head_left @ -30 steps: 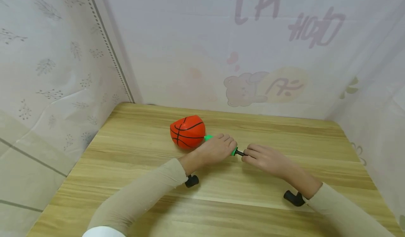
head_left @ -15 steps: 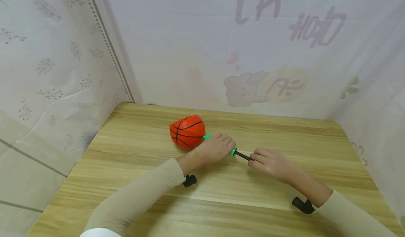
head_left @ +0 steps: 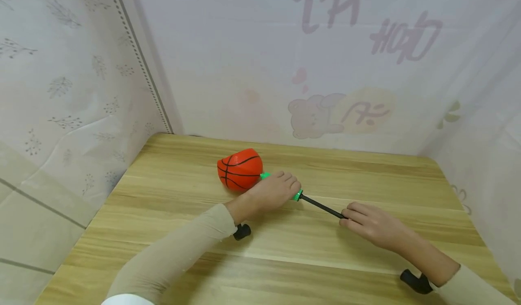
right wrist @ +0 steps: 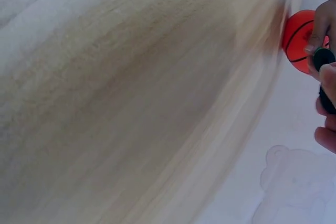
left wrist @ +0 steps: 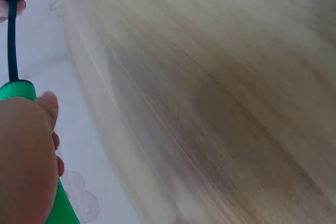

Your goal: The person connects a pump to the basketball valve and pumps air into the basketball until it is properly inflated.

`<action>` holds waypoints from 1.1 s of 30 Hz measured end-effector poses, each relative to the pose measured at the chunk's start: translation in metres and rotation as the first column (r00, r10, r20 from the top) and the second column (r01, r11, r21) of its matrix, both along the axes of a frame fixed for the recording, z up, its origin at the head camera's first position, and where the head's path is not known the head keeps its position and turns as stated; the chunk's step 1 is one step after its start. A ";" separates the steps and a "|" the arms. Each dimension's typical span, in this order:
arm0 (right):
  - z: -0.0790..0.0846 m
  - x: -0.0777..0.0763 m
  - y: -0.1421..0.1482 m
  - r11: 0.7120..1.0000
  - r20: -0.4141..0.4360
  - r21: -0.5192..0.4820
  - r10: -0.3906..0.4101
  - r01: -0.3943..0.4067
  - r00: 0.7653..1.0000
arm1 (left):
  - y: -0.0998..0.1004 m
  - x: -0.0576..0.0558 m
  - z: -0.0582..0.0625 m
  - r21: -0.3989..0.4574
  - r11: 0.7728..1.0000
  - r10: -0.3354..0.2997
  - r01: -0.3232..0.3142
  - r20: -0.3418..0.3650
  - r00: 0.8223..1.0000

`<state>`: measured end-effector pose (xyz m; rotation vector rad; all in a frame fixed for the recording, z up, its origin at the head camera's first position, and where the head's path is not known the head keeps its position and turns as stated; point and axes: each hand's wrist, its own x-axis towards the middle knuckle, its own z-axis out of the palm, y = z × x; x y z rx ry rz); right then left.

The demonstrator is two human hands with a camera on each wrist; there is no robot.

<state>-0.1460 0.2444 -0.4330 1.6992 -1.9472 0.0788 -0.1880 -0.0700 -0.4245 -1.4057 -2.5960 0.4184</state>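
An orange-red toy basketball (head_left: 240,170) with black lines, dented and partly deflated, lies toward the back of the table. Against its right side sits the tip of a green hand pump (head_left: 298,195). My left hand (head_left: 272,191) wraps round the pump's green barrel, which also shows in the left wrist view below a black rod (left wrist: 12,40). To the right, my right hand (head_left: 376,226) grips the pump's black handle, mostly covered by the fingers. A long stretch of the rod is out between the two hands. In the right wrist view the ball (right wrist: 299,40) appears behind both hands.
The wood-grain table (head_left: 203,269) runs under both arms, its back edge close to a printed cloth wall (head_left: 228,69). A second cloth (head_left: 73,69) hangs at the left. Black wrist mounts (head_left: 415,281) stick out below the forearms.
My right hand has moved right and toward me, drawing the black rod much farther out of the green barrel. The left hand and the ball have hardly shifted.
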 end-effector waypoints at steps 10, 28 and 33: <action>0.002 0.000 -0.002 1.000 -0.018 0.005 0.025 -0.025 1.000 | 0.000 -0.001 -0.002 -0.002 1.000 -0.017 0.016 -0.016 1.000; 0.010 -0.031 -0.055 0.999 -0.052 0.053 0.016 -0.013 0.999 | 0.009 -0.001 -0.001 0.009 1.000 -0.006 0.006 -0.005 1.000; 0.006 -0.037 -0.066 0.999 -0.058 0.050 0.005 -0.002 0.998 | 0.012 0.000 -0.005 0.010 1.000 -0.013 0.013 -0.007 1.000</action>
